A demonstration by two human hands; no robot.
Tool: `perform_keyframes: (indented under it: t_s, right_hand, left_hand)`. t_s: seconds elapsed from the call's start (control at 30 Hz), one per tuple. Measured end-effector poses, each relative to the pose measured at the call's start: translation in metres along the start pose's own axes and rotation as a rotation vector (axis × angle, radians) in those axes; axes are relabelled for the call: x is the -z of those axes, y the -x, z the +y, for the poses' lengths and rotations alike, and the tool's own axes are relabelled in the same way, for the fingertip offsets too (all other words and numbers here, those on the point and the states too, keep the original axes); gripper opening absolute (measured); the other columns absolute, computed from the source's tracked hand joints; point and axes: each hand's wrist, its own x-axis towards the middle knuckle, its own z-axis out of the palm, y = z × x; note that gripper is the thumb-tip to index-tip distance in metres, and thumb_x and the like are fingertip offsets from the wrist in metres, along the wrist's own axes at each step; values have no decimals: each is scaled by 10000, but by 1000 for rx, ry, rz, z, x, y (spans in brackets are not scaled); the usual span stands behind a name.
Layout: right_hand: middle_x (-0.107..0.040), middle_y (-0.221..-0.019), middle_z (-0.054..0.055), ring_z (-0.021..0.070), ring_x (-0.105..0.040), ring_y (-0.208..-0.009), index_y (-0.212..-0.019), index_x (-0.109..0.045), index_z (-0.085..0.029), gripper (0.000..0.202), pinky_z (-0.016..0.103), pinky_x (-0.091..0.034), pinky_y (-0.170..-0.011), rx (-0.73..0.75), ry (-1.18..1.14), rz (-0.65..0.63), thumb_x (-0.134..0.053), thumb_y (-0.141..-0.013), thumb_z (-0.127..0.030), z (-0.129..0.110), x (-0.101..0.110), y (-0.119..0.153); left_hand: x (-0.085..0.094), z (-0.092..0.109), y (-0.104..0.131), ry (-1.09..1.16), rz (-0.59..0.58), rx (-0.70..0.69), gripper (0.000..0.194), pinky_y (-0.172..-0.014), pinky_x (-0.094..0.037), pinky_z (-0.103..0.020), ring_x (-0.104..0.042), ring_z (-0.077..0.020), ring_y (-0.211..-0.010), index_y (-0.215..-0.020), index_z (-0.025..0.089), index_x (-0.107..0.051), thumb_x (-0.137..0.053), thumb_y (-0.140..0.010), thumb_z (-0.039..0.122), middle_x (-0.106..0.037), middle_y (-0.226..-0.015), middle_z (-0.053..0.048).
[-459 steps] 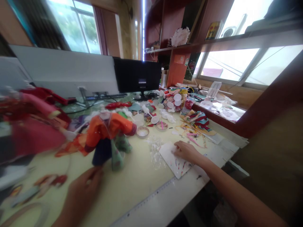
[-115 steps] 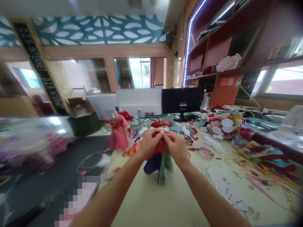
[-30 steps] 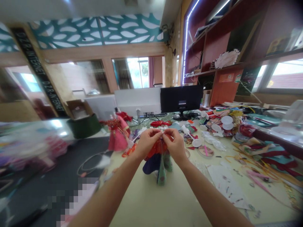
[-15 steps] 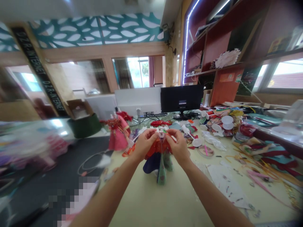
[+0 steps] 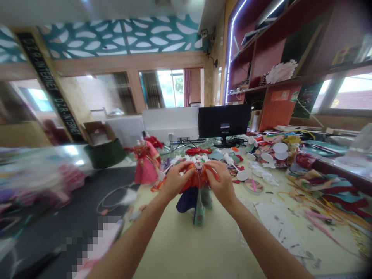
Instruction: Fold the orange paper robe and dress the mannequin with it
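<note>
A small costumed doll stands upright on the table in front of me, in an orange-red top, a dark blue skirt and a green patterned front panel. My left hand pinches the orange-red cloth at the doll's left-side shoulder as I see it. On the opposite shoulder, my right hand has its thumb and fingers closed on the same garment. Between the hands, the pale neck and a V-shaped trimmed collar show. The doll's head is hard to make out against the white pieces behind it.
Another doll in a pink dress stands back left. Behind are a white monitor and a black monitor. Fabric scraps, white discs, a tape roll and a white sheet with small pieces lie to the right.
My fingers have shifted from close around the doll's neck outward to its shoulders, spreading the orange-red garment and showing more of the collar. The doll stays in place.
</note>
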Motion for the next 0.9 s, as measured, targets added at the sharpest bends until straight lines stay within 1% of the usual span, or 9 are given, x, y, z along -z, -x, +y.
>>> perform_keyframes:
  t_s: [0.13,0.2,0.3,0.37,0.5,0.6,0.67,0.73,0.9]
  right_hand:
    - [-601,-973,61,221,-522,-963,-943,-602,-210,170,405,-394,-892,-4,-4,-15,-477,-827,-219,0,0,0]
    - [-601,-978,64,227,-522,-966,-952,-595,-203,176,413,-389,-892,-73,-55,-10,-496,-817,-255,3,1,2]
    - [-599,-1013,68,237,-523,-981,-981,-590,-195,264,406,-391,-889,-351,-250,22,-563,-766,-345,12,5,9]
    - [-596,-1031,73,237,-532,-975,-1000,-574,-183,348,383,-413,-862,-537,-367,73,-585,-733,-406,20,7,16]
    - [-617,-950,71,221,-576,-883,-986,-543,-154,418,333,-461,-757,-741,-433,155,-572,-708,-464,37,12,34]
    - [-640,-784,46,203,-603,-719,-846,-585,-148,362,300,-476,-626,-869,-488,127,-598,-675,-467,40,14,44]
    - [-639,-693,34,189,-600,-624,-786,-602,-144,343,287,-471,-563,-918,-542,92,-630,-650,-459,38,15,46]
    - [-644,-679,30,187,-604,-609,-796,-602,-142,360,284,-475,-558,-938,-599,86,-682,-603,-435,36,15,45]
    - [-639,-766,7,163,-606,-707,-914,-538,-161,513,266,-484,-656,-899,-702,218,-747,-495,-371,36,20,33]
  left_hand:
    - [1,2,-2,5,-5,2,317,-825,-453,-312,-587,-207,-940,-999,196,-642,-593,-736,365,-661,-992,-62]
    - [2,0,0,77,21,60,353,-817,-451,-305,-585,-204,-936,-1005,189,-635,-626,-707,378,-658,-993,-64]
    - [5,-9,8,245,121,208,425,-809,-445,-288,-581,-189,-931,-1025,177,-605,-655,-671,406,-648,-1003,-66]
    - [7,-20,17,294,190,283,441,-778,-446,-272,-588,-171,-891,-1026,166,-585,-621,-689,449,-646,-981,-65]
    - [7,-44,40,352,243,460,437,-611,-447,-243,-593,-132,-650,-893,128,-598,-577,-693,516,-641,-755,-44]
    - [4,-53,52,451,210,565,430,-547,-439,-238,-574,-117,-544,-835,115,-599,-581,-687,519,-622,-666,-35]
    - [2,-53,55,534,193,581,409,-552,-445,-233,-590,-119,-564,-847,119,-598,-608,-676,491,-633,-689,-42]
    - [2,-51,53,610,202,563,389,-582,-457,-227,-605,-117,-609,-887,131,-595,-660,-646,429,-647,-742,-45]
    - [11,-43,40,712,328,471,388,-636,-476,-204,-604,-80,-624,-943,159,-572,-716,-597,258,-646,-803,-11]
